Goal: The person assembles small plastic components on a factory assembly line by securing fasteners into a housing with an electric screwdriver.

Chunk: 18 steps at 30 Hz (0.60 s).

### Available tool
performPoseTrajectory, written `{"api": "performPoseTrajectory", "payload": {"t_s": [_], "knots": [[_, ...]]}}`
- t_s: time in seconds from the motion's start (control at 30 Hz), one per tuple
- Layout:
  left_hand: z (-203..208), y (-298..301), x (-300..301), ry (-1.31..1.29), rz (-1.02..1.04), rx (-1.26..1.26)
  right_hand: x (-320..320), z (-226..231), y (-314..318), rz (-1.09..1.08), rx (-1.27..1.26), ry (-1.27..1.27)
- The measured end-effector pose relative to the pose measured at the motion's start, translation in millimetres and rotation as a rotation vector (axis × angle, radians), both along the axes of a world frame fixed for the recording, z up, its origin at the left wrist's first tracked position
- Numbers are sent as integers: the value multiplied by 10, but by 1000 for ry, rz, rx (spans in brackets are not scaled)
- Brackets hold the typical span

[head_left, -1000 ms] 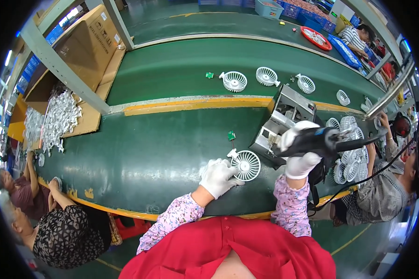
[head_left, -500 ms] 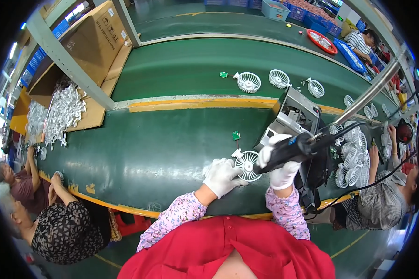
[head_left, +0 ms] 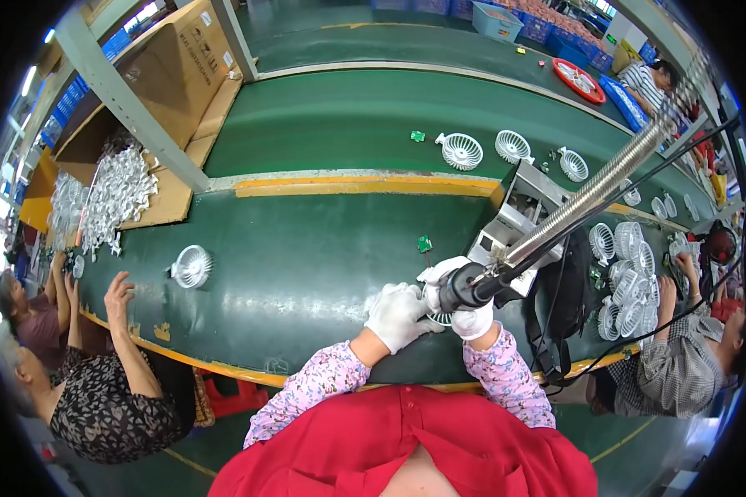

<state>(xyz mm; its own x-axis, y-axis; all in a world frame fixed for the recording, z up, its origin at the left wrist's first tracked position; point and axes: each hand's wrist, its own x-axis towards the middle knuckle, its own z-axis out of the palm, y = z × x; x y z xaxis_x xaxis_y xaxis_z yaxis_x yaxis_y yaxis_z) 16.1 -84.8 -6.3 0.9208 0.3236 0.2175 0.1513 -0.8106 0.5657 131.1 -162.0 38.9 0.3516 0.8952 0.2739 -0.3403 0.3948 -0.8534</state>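
Note:
My right hand (head_left: 464, 308), in a white glove, is closed around a black electric screwdriver (head_left: 462, 287) held over a white ribbed fan cover (head_left: 440, 319). The tool's tip is hidden by its body and my glove. On the left side of the cover, my left hand (head_left: 398, 316), also gloved, grips the rim and keeps it against the green work surface. Most of the cover is out of sight beneath the tool and gloves. Just beyond it lies a small green circuit board (head_left: 424, 243), with a thin wire running toward the cover.
A metal device (head_left: 522, 207) stands beyond my right hand, near a coiled spring (head_left: 588, 195) and cables. Stacked fan covers (head_left: 630, 286) lie right; another cover (head_left: 193, 267) lies left, near a co-worker's hand (head_left: 119, 296). A carton (head_left: 174, 74) with clear plastic parts stands far left.
My right hand has brought the screwdriver left and over the fan cover, tilting it more upright. My left hand stays put. At left, a fan cover now lies on the surface by a co-worker's raised hand.

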Motion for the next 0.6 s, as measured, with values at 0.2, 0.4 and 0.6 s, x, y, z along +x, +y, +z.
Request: {"api": "performPoseTrajectory", "payload": {"t_s": [0.2, 0.4, 0.6], "knots": [[4, 68, -9, -2, 73, 44, 68, 22, -104, -167, 101, 191], [143, 1070, -535, -147, 1200, 307, 451, 627, -170, -681, 199, -235], [-115, 1616, -1288, 33, 1702, -19, 548, 547, -249, -657, 126, -160]]}}
